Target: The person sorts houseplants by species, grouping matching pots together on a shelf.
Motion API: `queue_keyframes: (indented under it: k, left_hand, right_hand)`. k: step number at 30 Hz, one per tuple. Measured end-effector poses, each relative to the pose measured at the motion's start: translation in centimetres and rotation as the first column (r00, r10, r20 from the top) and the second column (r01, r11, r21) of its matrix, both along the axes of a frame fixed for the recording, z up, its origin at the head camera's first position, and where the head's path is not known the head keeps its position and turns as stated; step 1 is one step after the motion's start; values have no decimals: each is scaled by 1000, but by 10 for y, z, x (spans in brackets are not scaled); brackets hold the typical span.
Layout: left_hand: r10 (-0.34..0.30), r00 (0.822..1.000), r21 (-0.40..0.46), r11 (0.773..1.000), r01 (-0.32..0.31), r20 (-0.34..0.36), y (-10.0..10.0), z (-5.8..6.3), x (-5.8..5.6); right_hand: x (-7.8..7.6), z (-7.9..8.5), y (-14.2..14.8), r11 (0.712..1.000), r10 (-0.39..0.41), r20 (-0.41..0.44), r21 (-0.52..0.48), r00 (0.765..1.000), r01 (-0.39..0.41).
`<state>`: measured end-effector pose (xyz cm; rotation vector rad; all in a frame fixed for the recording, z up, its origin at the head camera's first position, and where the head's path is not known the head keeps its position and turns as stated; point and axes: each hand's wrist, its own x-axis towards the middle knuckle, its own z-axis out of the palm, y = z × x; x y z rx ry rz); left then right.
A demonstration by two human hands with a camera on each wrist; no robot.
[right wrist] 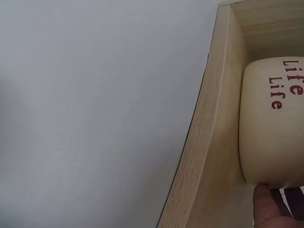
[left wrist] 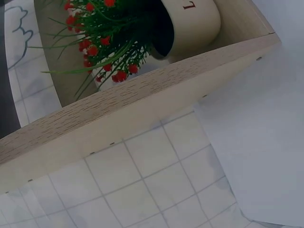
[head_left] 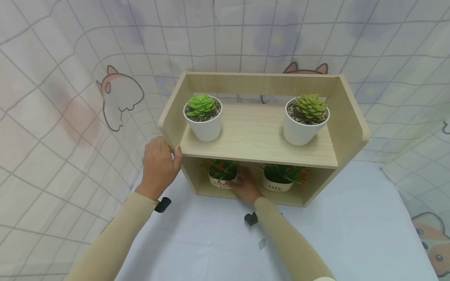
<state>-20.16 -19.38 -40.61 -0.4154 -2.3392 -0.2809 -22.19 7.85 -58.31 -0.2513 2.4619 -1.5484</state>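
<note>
A light wooden two-tier shelf unit (head_left: pixel 260 157) stands upright. My left hand (head_left: pixel 159 162) grips its left side panel near the middle board, thumb at the front edge. Down in the lower tier, my right hand (head_left: pixel 247 185) holds the right end of an oval cream flower pot (head_left: pixel 219 182) marked "Life". Its thumb (right wrist: pixel 266 204) touches the pot's lower edge in the right wrist view; the other fingers are mostly hidden. Red flowers and green leaves (left wrist: pixel 114 47) fill this pot. A second "Life" pot (head_left: pixel 277 185) with orange flowers sits to the right of that hand.
On the upper tier, white pots with succulents stand at left (head_left: pixel 207 127) and right (head_left: pixel 300 130). A white cloth (head_left: pixel 197 242) covers the table, with a small grey scrap (head_left: pixel 261 244) in front. Behind hangs a grid-patterned curtain (head_left: pixel 242 43).
</note>
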Motion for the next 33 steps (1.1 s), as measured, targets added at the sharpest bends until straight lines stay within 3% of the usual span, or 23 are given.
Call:
queue_keyframes:
  k: [9, 23, 26, 29, 33]
  left_hand:
    - [-5, 1000, 8, 1000, 5, 4, 4, 0, -1]
    - [-17, 1000, -10, 1000, 17, 9, 6, -2, 2]
    - [-29, 1000, 6, 1000, 30, -5, 6, -3, 2]
    - [-40, 999, 15, 999, 41, -22, 5, -3, 0]
    - [-48, 998, 4, 999, 48, -30, 4, -2, -4]
  right_hand:
    - [-6, 1, -2, 1000, 4, 9, 30, 1000, -4]
    - [-3, 6, 3, 996, 24, 57, 81, 998, -28]
    - [-4, 4, 5, 981, 62, -15, 183, 998, -59]
    - [-2, 1, 7, 968, 62, -78, 247, 995, -41]
    - [9, -2, 12, 989, -31, -24, 146, 999, 34]
